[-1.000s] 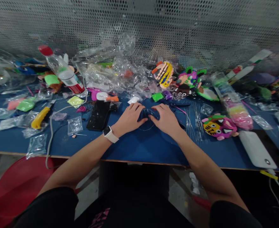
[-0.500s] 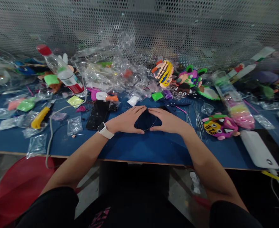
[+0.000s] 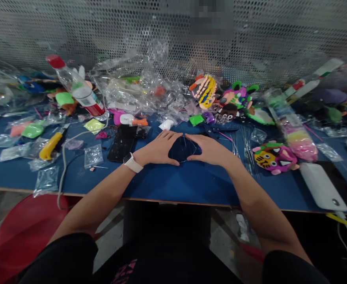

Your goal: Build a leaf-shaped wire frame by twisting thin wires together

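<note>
My left hand [image 3: 161,148] and my right hand [image 3: 211,149] face each other over the blue table, thumbs toward me, fingertips nearly meeting at the far side. Between them lies a see-through, thin-edged thing [image 3: 184,149] showing faint pale lines; its exact kind is unclear. Both hands curve round its sides and seem to hold it. A white-banded watch sits on my left wrist. Left of that hand lies a black phone [image 3: 122,142]. Scissors with dark handles [image 3: 217,129] lie beyond my right hand, and thin wires [image 3: 247,148] are to its right.
A clear bottle with a red cap [image 3: 83,92] leans at the back left. A yellow-handled knife [image 3: 51,146], a grey cable, and several packets lie left. Crumpled plastic bags [image 3: 150,90] line the mesh. Right are a clay animal face [image 3: 275,157] and a white power bank [image 3: 323,185].
Both hands stay in nearly the same place, still curved round the see-through thing. The pale lines between them look different, more angular now.
</note>
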Tool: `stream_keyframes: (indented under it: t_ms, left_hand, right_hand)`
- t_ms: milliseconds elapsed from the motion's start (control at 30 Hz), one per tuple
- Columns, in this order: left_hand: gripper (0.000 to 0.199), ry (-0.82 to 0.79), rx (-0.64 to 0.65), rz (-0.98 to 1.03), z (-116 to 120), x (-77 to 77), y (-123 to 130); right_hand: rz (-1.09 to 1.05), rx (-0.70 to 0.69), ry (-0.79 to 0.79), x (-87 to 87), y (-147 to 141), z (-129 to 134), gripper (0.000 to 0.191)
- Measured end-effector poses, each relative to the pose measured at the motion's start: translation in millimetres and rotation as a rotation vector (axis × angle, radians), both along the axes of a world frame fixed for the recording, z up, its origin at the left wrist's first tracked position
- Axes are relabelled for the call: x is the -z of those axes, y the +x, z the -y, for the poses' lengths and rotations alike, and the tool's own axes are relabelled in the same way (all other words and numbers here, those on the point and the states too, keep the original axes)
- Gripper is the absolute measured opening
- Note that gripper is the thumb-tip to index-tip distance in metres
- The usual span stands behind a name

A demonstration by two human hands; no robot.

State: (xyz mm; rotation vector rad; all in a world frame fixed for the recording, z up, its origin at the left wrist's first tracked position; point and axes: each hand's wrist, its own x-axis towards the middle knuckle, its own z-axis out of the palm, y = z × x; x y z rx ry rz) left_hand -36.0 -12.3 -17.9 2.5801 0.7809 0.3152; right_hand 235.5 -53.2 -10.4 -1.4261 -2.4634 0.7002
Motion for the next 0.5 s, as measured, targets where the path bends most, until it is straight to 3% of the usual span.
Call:
stream_keyframes:
  t_ms: [500]
  left_hand:
    - [0.097, -0.006, -0.002, 0.009, 0.0, -2.6, 3.7]
  right_hand:
    - [0.039, 0.005, -0.001, -1.3, -2.3, 1.4, 0.094]
